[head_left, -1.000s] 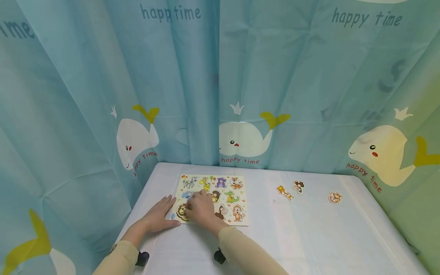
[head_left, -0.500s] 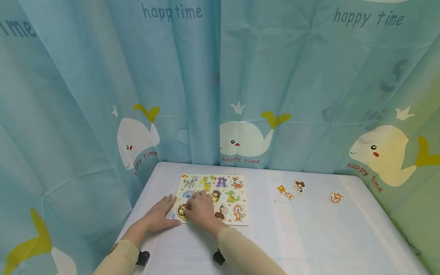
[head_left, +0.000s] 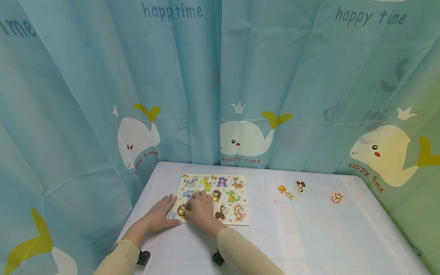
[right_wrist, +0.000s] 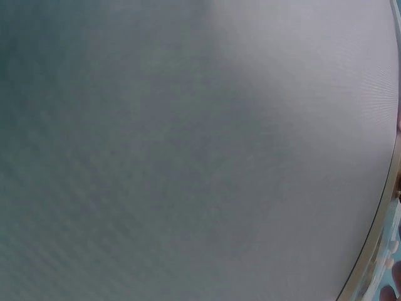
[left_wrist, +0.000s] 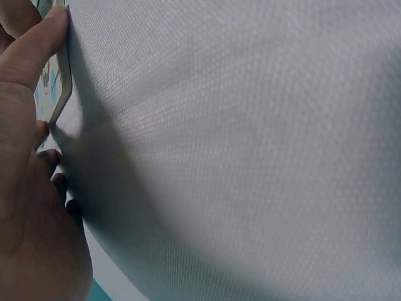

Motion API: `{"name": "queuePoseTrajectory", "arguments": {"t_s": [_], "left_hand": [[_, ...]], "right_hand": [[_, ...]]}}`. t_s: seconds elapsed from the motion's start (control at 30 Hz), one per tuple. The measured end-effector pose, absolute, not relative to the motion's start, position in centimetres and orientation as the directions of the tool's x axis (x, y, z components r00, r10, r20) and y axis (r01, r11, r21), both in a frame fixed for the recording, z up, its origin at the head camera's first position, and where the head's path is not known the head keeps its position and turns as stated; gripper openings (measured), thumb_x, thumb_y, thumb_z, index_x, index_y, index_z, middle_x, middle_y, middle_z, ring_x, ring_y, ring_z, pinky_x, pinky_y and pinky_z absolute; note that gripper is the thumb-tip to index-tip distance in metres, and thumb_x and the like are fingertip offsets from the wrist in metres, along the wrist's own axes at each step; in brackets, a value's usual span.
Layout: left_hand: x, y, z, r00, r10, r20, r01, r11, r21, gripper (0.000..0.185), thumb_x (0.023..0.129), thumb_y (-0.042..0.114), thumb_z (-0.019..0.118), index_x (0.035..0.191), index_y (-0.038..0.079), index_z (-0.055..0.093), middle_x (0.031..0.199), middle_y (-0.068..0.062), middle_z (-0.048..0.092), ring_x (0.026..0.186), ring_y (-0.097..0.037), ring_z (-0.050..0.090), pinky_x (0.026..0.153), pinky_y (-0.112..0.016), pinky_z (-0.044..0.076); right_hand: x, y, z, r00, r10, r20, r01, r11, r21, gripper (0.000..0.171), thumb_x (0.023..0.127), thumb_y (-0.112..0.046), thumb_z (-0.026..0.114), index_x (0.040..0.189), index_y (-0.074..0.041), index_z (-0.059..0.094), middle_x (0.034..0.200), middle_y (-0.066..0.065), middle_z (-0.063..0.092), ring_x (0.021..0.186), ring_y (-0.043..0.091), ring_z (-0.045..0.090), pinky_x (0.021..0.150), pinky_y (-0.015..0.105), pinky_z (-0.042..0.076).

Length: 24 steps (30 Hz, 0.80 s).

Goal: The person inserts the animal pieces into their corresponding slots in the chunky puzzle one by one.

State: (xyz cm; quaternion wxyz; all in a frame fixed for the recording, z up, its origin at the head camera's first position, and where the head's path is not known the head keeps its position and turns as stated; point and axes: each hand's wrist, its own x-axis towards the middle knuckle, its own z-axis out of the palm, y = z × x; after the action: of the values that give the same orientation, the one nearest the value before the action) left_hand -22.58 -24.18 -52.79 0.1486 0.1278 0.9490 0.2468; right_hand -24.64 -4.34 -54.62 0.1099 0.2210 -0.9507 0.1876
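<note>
Step in hand looks like seating or lifting a piece at the near-left corner of the animal puzzle board (head_left: pixel 212 198), which lies on the white table (head_left: pixel 309 236), left of centre, near the whale curtain (head_left: pixel 240 95).

Left hand (head_left: pixel 159 215) lies flat with fingers straight, on the table at the board's left edge; the left wrist view shows its fingertips (left_wrist: pixel 37 47) touching the board edge (left_wrist: pixel 61 81), bracing it (nothing pinched).

Right hand (head_left: pixel 199 210) sits over the board's near-left part, fingers bent down by the lion piece (head_left: pixel 181 211). Whether it pinches a peg or just presses can't be told; the hand's back covers the contact.

Three loose animal pieces lie well apart on the right: an orange one (head_left: pixel 286 192), a brown one (head_left: pixel 299 186), and a round one (head_left: pixel 336 197) farther right.

Judgement: next move calls for the left hand to brace the board while the right works the piece straight in or out of its slot, without tilting.

Hard to make out: right wrist view is mostly blurred tabletop, with only a sliver of board rim (right_wrist: pixel 376 251) at the right edge. Slots under the right hand are hidden. Small prints on the pieces aren't readable.
</note>
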Motion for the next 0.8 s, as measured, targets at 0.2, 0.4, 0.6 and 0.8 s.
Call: {"name": "queuePoseTrajectory", "arguments": {"t_s": [0.2, 0.4, 0.6, 0.8], "left_hand": [[-22.58, -24.12, -52.75, -0.924, 0.314, -0.220, 0.167, 0.847, 0.505, 0.101, 0.086, 0.054, 0.078, 0.158, 0.000, 0.033, 0.165, -0.026, 0.023, 0.151, -0.048, 0.017, 0.120, -0.065, 0.020], [-22.57, -24.09, -52.72, -0.924, 0.301, -0.235, 0.148, 0.851, 0.505, 0.102, 0.085, 0.056, 0.077, 0.159, 0.001, 0.032, 0.166, -0.025, 0.022, 0.152, -0.047, 0.016, 0.120, -0.065, 0.020], [-22.48, -24.06, -52.73, -0.927, 0.289, -0.240, 0.136, 0.854, 0.502, 0.102, 0.085, 0.056, 0.077, 0.159, 0.001, 0.032, 0.166, -0.024, 0.022, 0.152, -0.047, 0.016, 0.120, -0.066, 0.019], [-22.48, -24.08, -52.95, -0.928, 0.288, -0.238, 0.136, 0.853, 0.503, 0.102, 0.085, 0.056, 0.077, 0.159, 0.002, 0.032, 0.166, -0.024, 0.022, 0.152, -0.047, 0.016, 0.120, -0.066, 0.019]], "right_hand": [[-24.61, -4.27, -54.52, -0.877, -0.376, 0.301, -0.463, 0.829, -0.314, 0.011, 0.082, -0.034, 0.083, 0.074, -0.028, 0.078, 0.082, -0.012, 0.058, 0.088, 0.013, 0.048, 0.076, 0.031, 0.043], [-24.52, -4.27, -54.32, -0.881, -0.375, 0.288, -0.456, 0.834, -0.309, 0.014, 0.083, -0.036, 0.083, 0.072, -0.029, 0.077, 0.080, -0.013, 0.058, 0.085, 0.012, 0.048, 0.074, 0.030, 0.043], [-24.40, -4.21, -54.10, -0.885, -0.376, 0.275, -0.452, 0.836, -0.310, 0.015, 0.083, -0.038, 0.083, 0.072, -0.030, 0.077, 0.077, -0.014, 0.055, 0.083, 0.011, 0.046, 0.071, 0.028, 0.041], [-24.59, -3.82, -54.10, -0.892, -0.399, 0.213, -0.451, 0.820, -0.351, 0.011, 0.086, -0.038, 0.080, 0.078, -0.030, 0.080, 0.081, -0.014, 0.058, 0.088, 0.012, 0.048, 0.075, 0.029, 0.043]]}}
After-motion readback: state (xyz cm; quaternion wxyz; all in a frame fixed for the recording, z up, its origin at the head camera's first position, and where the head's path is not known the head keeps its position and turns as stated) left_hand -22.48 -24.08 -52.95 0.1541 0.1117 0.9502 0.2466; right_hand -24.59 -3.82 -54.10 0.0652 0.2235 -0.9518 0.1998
